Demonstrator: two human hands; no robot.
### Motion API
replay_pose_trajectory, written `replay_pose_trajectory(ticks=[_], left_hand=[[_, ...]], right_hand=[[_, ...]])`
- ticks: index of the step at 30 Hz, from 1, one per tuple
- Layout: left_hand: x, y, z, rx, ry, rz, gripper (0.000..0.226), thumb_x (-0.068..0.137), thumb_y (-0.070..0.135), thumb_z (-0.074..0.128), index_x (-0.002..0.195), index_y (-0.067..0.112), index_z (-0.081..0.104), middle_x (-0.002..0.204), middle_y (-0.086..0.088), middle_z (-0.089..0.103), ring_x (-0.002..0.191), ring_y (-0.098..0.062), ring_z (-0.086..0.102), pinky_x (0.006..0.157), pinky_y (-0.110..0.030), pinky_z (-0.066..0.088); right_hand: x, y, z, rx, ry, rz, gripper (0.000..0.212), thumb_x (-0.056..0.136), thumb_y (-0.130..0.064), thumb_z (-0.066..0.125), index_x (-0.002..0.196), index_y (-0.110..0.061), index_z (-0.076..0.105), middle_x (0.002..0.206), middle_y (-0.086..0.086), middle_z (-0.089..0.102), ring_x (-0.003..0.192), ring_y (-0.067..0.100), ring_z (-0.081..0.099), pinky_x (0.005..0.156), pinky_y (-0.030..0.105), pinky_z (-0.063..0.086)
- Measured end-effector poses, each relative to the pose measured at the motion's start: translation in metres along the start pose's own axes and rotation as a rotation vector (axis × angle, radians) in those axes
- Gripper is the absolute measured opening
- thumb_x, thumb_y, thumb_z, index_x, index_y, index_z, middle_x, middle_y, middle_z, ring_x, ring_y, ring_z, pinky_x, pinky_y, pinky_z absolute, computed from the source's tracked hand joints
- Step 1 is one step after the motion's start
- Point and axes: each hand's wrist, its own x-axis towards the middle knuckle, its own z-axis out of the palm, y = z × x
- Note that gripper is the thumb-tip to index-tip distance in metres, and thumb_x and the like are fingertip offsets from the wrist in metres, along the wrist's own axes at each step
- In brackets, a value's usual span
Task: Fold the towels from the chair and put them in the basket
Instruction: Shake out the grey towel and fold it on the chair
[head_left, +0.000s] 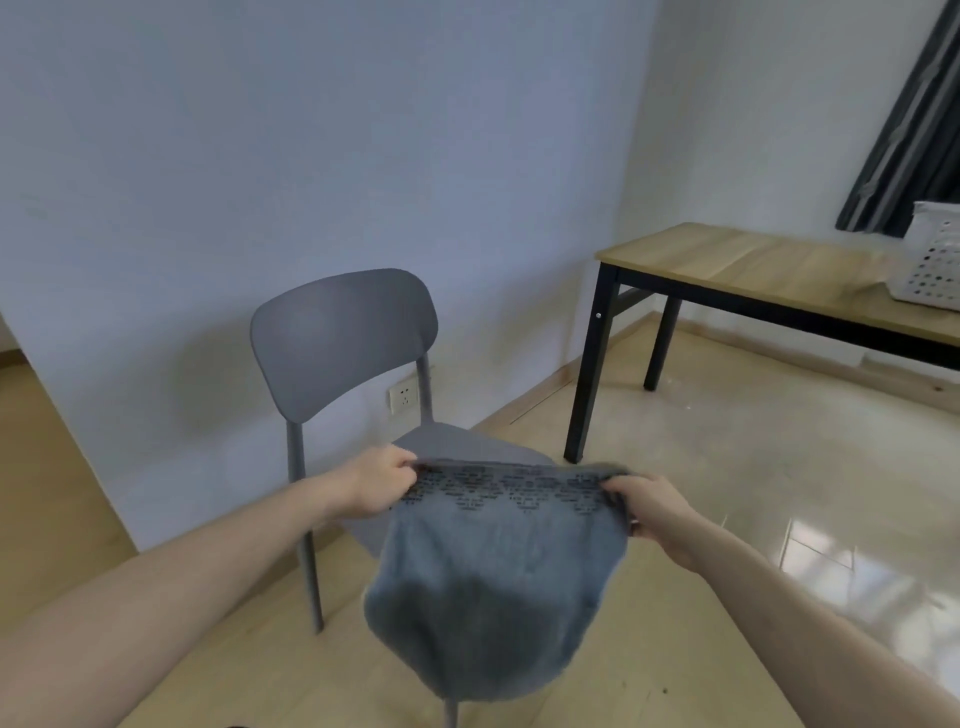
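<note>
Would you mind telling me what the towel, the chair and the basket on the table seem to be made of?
Towel: soft blue-grey terry-like cloth, fuzzy, draping limply, dark woven pattern along the held edge.
Chair: probably moulded grey plastic, matt and smooth; the legs may be metal or plastic.
Basket: likely white plastic, its stiff wall punched with round holes.

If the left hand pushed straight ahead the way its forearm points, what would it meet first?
Probably the chair: the left hand, pinching the towel, points up-right over the seat, so likely the backrest or its right post; depth is unclear.

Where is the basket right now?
The white basket sits on the wooden table at the far right edge of the head view, below the dark curtain.
</note>
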Motion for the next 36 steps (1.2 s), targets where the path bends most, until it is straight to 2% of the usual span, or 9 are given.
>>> replay_pose_trajectory(ticks=[3, 8, 11, 15, 21, 24, 29, 33, 36], left_hand=[[0.016, 0.021, -0.018, -0.025, 0.070, 0.055, 0.034, 0.104, 0.031, 0.050, 0.091, 0.004, 0.066, 0.080, -0.010, 0.065, 0.074, -0.020, 0.058, 0.070, -0.035, 0.046], [0.045, 0.084, -0.070, -0.021, 0.281, 0.118, 0.037, 0.106, 0.036, 0.051, 0.076, 0.016, 0.059, 0.070, -0.002, 0.060, 0.065, -0.020, 0.057, 0.056, -0.031, 0.043], [0.062, 0.130, -0.129, -0.237, 0.466, 0.130, 0.025, 0.105, 0.032, 0.051, 0.090, 0.016, 0.065, 0.083, -0.005, 0.070, 0.065, -0.022, 0.070, 0.052, -0.021, 0.051], [0.056, 0.180, -0.220, -0.413, 0.732, 0.179, 0.028, 0.101, 0.032, 0.050, 0.079, 0.018, 0.060, 0.099, -0.013, 0.069, 0.090, -0.032, 0.067, 0.073, -0.034, 0.055], [-0.003, 0.231, -0.324, -0.371, 1.077, 0.387, 0.031, 0.101, 0.040, 0.048, 0.076, 0.022, 0.050, 0.080, 0.003, 0.054, 0.073, -0.015, 0.051, 0.056, -0.025, 0.038], [-0.035, 0.244, -0.345, -0.335, 1.165, 0.475, 0.037, 0.101, 0.046, 0.049, 0.073, 0.022, 0.046, 0.070, 0.008, 0.042, 0.060, -0.005, 0.040, 0.049, -0.017, 0.031], [-0.072, 0.230, -0.337, -0.233, 1.128, 0.477, 0.048, 0.099, 0.052, 0.053, 0.065, 0.024, 0.031, 0.066, 0.006, 0.033, 0.057, -0.010, 0.033, 0.051, -0.025, 0.026], [-0.097, 0.193, -0.302, -0.101, 1.015, 0.397, 0.055, 0.096, 0.060, 0.051, 0.071, 0.012, 0.046, 0.069, -0.005, 0.045, 0.060, -0.018, 0.043, 0.057, -0.033, 0.035], [-0.111, 0.160, -0.266, -0.078, 0.897, 0.326, 0.068, 0.097, 0.060, 0.049, 0.085, -0.006, 0.055, 0.074, -0.019, 0.053, 0.067, -0.032, 0.053, 0.066, -0.042, 0.045]], right_hand=[[0.010, -0.027, -0.025, -0.062, 0.128, -0.076, 0.025, 0.101, -0.022, 0.061, 0.120, -0.007, 0.069, 0.106, 0.008, 0.074, 0.100, 0.028, 0.069, 0.094, 0.046, 0.057], [0.013, -0.114, -0.072, -0.253, 0.354, -0.276, 0.036, 0.099, -0.022, 0.057, 0.130, -0.006, 0.067, 0.120, 0.014, 0.069, 0.108, 0.034, 0.064, 0.082, 0.035, 0.050], [0.006, -0.198, -0.090, -0.228, 0.485, -0.374, 0.030, 0.095, -0.017, 0.056, 0.117, -0.002, 0.069, 0.107, 0.016, 0.070, 0.098, 0.035, 0.067, 0.081, 0.036, 0.055], [-0.020, -0.314, -0.108, -0.032, 0.518, -0.569, 0.020, 0.095, -0.011, 0.052, 0.099, -0.008, 0.071, 0.099, 0.015, 0.075, 0.084, 0.034, 0.076, 0.079, 0.044, 0.065], [-0.076, -0.411, -0.127, 0.054, 0.665, -0.870, 0.022, 0.101, -0.020, 0.049, 0.081, -0.022, 0.058, 0.073, -0.006, 0.051, 0.065, 0.012, 0.047, 0.053, 0.023, 0.037], [-0.094, -0.421, -0.130, 0.136, 0.696, -0.930, 0.030, 0.101, -0.023, 0.049, 0.071, -0.025, 0.049, 0.069, -0.009, 0.046, 0.059, 0.008, 0.040, 0.050, 0.021, 0.032], [-0.110, -0.389, -0.119, 0.213, 0.647, -0.942, 0.024, 0.091, -0.024, 0.051, 0.066, -0.023, 0.052, 0.069, -0.007, 0.051, 0.066, 0.014, 0.047, 0.057, 0.025, 0.037], [-0.109, -0.335, -0.103, 0.264, 0.517, -0.851, 0.020, 0.079, -0.027, 0.054, 0.078, -0.015, 0.071, 0.076, 0.000, 0.066, 0.073, 0.019, 0.064, 0.075, 0.044, 0.060], [-0.110, -0.281, -0.084, 0.259, 0.375, -0.779, 0.016, 0.092, -0.022, 0.058, 0.085, -0.020, 0.072, 0.080, 0.005, 0.074, 0.069, 0.020, 0.074, 0.077, 0.039, 0.065]])
